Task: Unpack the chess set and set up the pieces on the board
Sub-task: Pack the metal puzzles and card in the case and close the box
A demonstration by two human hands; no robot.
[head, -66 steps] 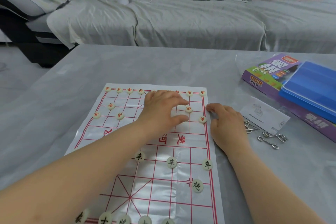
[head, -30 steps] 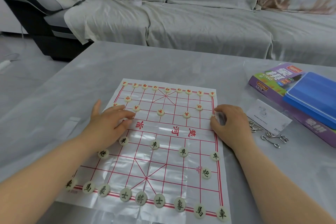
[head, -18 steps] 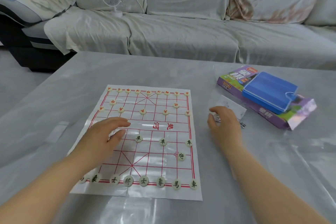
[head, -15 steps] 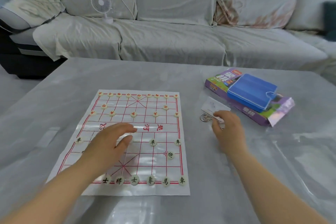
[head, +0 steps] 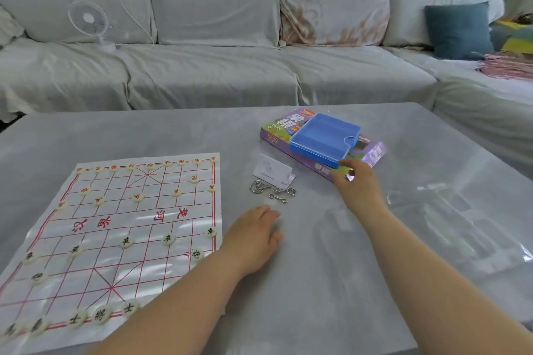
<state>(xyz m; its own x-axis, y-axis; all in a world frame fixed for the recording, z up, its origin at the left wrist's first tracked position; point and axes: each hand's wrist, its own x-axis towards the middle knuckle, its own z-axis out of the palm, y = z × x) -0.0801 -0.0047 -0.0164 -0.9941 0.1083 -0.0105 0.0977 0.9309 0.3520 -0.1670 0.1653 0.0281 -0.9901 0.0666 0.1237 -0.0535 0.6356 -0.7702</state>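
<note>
The plastic chess board sheet (head: 121,219) lies at the table's left. Round cream pieces with red characters (head: 138,197) stand on its far half, and ones with black characters (head: 168,238) on its near half. The purple chess box (head: 284,124) lies to the right with a blue plastic case (head: 323,135) on top. My right hand (head: 357,184) is at the box's near end, thumb and fingers pinching its edge. My left hand (head: 253,239) rests flat on the table just right of the board, holding nothing.
A white card (head: 271,170) and small metal ring puzzles (head: 271,190) lie between the board and the box. Clear plastic wrap (head: 447,210) covers the table's right side. A sofa with a small fan (head: 88,20) and a teal cushion (head: 458,29) stands behind.
My left hand left the board and moved right onto the bare table. My right hand moved from the board's edge past the card to the purple box. The view swung right.
</note>
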